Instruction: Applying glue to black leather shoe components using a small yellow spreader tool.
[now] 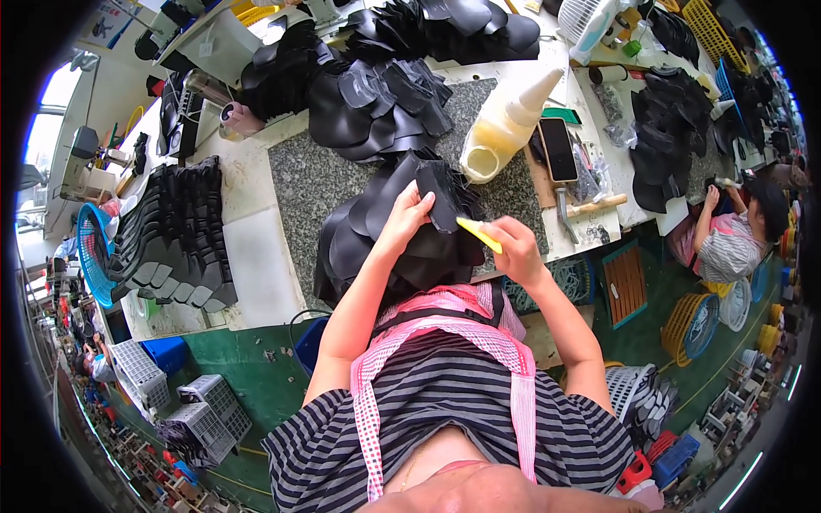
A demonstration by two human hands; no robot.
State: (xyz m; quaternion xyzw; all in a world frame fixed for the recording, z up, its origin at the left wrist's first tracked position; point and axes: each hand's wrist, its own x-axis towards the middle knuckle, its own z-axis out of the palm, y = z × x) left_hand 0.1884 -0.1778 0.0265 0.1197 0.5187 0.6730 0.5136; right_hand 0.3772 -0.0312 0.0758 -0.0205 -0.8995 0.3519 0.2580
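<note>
My left hand (405,221) is closed on the edge of a black leather-like shoe piece (439,197), thumb on top. In my right hand (516,250) is a yellow-handled brush (482,235), its pale tip against the piece's lower edge. Beneath my hands, a fanned pile of black pieces (355,248) covers the front of a speckled granite slab (292,184). A plastic bottle of yellowish glue (510,124) lies tilted beyond my right hand, its round opening toward me.
Stacked black pieces (376,111) lie at the back, and lined-up ones (167,235) at left by a blue basket (94,256). A phone (558,150) and a hammer (594,206) sit right of the slab. Another person (727,244) works far right.
</note>
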